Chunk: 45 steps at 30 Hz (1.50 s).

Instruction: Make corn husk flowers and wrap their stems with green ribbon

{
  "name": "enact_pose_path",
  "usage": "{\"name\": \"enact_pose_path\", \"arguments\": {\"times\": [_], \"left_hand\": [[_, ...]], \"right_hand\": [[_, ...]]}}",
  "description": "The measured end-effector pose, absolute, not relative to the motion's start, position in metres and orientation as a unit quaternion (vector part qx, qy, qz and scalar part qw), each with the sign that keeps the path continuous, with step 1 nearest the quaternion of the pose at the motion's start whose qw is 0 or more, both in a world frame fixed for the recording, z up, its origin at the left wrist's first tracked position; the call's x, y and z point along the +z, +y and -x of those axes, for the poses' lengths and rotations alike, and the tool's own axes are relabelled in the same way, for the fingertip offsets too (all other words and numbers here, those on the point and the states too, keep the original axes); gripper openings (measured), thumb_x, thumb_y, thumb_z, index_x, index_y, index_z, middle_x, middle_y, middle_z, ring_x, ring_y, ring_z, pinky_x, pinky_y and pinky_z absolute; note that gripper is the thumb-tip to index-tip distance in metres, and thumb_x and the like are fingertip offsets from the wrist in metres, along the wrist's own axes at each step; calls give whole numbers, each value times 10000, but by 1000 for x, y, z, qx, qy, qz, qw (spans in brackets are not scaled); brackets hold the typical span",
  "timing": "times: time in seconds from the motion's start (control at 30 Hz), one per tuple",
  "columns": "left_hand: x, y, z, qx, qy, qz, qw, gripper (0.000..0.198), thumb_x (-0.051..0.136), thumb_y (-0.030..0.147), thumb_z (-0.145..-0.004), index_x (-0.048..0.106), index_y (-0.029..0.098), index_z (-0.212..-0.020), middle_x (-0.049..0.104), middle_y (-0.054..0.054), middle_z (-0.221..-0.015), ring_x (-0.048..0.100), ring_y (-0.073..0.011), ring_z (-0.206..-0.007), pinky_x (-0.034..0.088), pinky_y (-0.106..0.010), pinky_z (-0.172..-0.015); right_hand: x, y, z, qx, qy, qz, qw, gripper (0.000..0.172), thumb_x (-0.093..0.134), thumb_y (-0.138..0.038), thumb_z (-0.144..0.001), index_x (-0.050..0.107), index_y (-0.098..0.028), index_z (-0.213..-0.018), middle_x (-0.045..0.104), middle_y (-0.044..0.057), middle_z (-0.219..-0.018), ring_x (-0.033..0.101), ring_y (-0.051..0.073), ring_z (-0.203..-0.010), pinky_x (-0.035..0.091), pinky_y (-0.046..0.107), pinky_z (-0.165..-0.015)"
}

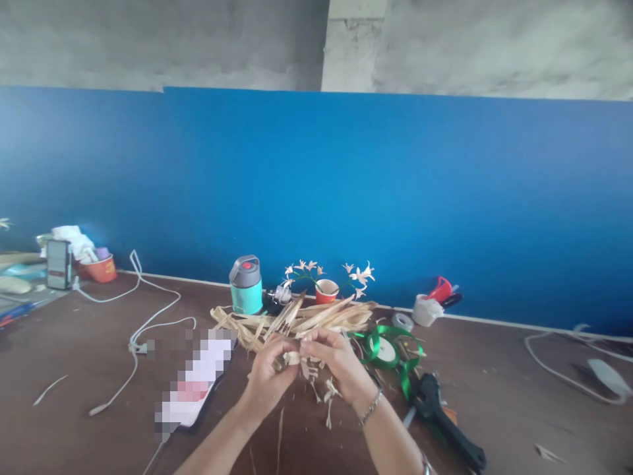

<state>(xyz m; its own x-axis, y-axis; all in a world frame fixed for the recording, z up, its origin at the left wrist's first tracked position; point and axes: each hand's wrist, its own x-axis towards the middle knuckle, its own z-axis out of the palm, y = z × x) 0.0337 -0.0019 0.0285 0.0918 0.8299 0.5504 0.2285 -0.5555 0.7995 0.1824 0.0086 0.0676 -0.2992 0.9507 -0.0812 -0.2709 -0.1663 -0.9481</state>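
Observation:
Over the table's middle, my left hand [270, 377] has its fingers closed around a small pale piece of dried husk [291, 358]. My right hand [339, 366], a bracelet at its wrist, meets it with thumb and fingertips pinched together. What the right fingertips grip is too small to make out. Just below them lie small cream husk flowers [330, 390] on the brown table. Behind both hands spreads a pile of dried corn husks [336, 318]. Husk flowers on green stems lean out of an orange-red paper cup [326, 292].
To the right are a green ribbon spool [384, 351], a black glue gun [442, 419], a tape roll [403, 322] and a white cup [426, 310]. A teal flask [246, 290] stands behind the husks. Leftward lie a blurred-out phone [200, 382] and a white cable [136, 336]. A blue panel [316, 185] backs the table.

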Motion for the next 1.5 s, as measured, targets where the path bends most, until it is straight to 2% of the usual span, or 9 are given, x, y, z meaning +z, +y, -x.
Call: {"name": "enact_pose_path", "arguments": {"times": [0.2,0.4,0.6,0.87,1.0,1.07,1.17,1.3,1.5], "left_hand": [[31,-2,-32,562,413,-663,272,77,535,127,-696,590,179,-707,624,-29,-740,591,-189,-741,453,-296,-703],[32,-2,-34,557,401,-673,276,77,553,143,-706,580,185,-648,624,-24,-702,591,-189,-715,459,-298,-694],[28,-1,-34,530,408,-680,300,17,616,188,-724,627,179,-734,657,-45,-796,613,-203,-801,467,-310,-758],[25,-2,-35,513,424,-676,316,49,604,206,-721,639,172,-726,665,-28,-738,619,-189,-730,473,-296,-716],[18,2,-35,528,417,-676,301,54,599,216,-716,631,175,-700,664,-28,-751,624,-195,-752,477,-309,-733],[15,4,-35,553,423,-655,294,65,593,225,-716,629,172,-726,672,-40,-776,629,-206,-772,484,-322,-740],[12,6,-35,577,426,-635,288,88,593,253,-719,617,171,-737,672,-43,-767,634,-211,-758,490,-329,-735],[11,4,-37,576,427,-644,266,93,575,264,-742,602,174,-748,668,-38,-767,636,-209,-751,490,-329,-723],[11,1,-37,601,426,-647,197,80,570,255,-773,595,185,-743,663,-50,-809,629,-212,-804,489,-343,-760]], "right_hand": [[66,9,-185,653,-477,371,457,264,694,-404,-681,627,-150,-705,624,5,-631,561,125,-581,426,235,-577],[64,10,-184,630,-488,387,465,226,730,-339,-638,592,-160,-653,614,-9,-610,527,109,-542,405,222,-537],[70,8,-187,601,-509,412,459,200,697,-326,-659,596,-154,-635,587,-21,-550,477,87,-484,359,207,-486],[81,7,-193,552,-578,421,429,213,668,-358,-676,651,-145,-671,623,3,-614,524,116,-575,400,237,-582],[82,13,-221,358,-663,541,375,242,531,-328,-791,684,-173,-897,687,35,-777,600,163,-715,422,247,-648],[77,12,-241,192,-697,644,250,216,497,-272,-799,686,-189,-863,695,40,-794,618,177,-743,418,248,-663],[59,2,-260,137,-678,699,181,178,524,-137,-711,689,-132,-777,692,125,-781,632,256,-794,409,301,-690],[30,-14,-258,101,-668,725,133,307,546,-122,-687,638,-93,-979,679,183,-897,625,299,-890,408,331,-742],[10,-15,-256,20,-660,738,141,338,493,-134,-751,606,-157,-1069,675,135,-1004,619,261,-950,406,318,-819]]}}
